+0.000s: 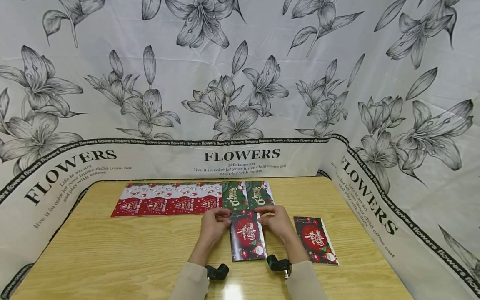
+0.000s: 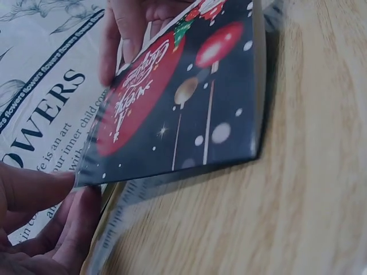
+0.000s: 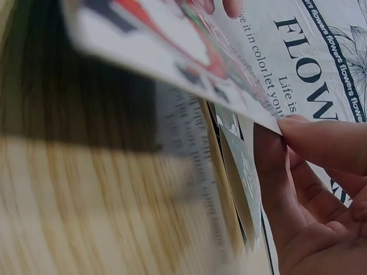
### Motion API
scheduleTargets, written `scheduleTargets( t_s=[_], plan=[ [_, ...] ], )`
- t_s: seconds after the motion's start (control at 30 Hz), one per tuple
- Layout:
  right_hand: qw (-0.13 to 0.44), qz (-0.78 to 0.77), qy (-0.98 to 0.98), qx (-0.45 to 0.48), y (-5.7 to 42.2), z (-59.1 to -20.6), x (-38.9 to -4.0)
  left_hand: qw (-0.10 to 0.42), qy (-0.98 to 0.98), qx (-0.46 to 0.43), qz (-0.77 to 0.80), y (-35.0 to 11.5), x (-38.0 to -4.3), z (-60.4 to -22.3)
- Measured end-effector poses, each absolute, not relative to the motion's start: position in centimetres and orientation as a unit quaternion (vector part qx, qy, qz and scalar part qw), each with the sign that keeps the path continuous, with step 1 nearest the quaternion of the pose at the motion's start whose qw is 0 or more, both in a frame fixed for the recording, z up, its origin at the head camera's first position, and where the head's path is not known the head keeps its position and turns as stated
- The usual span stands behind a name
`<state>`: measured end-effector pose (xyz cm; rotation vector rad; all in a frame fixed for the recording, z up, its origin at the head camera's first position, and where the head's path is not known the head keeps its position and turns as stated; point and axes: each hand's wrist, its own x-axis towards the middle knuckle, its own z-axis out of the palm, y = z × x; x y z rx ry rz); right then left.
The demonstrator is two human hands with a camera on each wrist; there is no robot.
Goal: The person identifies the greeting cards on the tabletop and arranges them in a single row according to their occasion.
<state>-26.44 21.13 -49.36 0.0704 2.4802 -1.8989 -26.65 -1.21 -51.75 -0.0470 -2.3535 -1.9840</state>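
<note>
A black Christmas card (image 1: 247, 241) with a red circle and white lettering is held by both hands over the front middle of the table. My left hand (image 1: 213, 227) pinches its far left corner between thumb and finger. At the far right corner, my right hand (image 1: 278, 225) pinches it the same way. In the left wrist view the card (image 2: 195, 114) slants, one edge lifted off the wood. Just beyond the fingers lie two green Christmas cards (image 1: 235, 196), side by side. A second black card (image 1: 316, 239) lies to the right of my right forearm.
Several red-and-white Christmas cards (image 1: 166, 206) form a row along the back left of the wooden table (image 1: 131, 254), meeting the green ones. A flower-printed cloth (image 1: 240, 162) surrounds the table at the back and both sides. Small black devices (image 1: 217, 272) sit at both wrists.
</note>
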Motion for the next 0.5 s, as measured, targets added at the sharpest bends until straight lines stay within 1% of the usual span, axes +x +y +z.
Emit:
scheduleTargets(
  t_s=[0.2, 0.3, 0.5],
  plan=[
    [-0.034, -0.609, 0.791, 0.053, 21.8, -49.4, -26.7, -0.007, -0.76, -0.048, -0.648, -1.2, -26.4, -51.7],
    [-0.047, -0.618, 0.782, 0.066, 22.1, -49.5, -26.9, -0.03, -0.756, -0.065, -0.651, -1.2, -26.4, -51.8],
    [-0.071, -0.633, 0.766, 0.084, 22.4, -49.2, -26.9, -0.058, -0.753, -0.09, -0.65, -1.2, -26.3, -51.6]
  ],
)
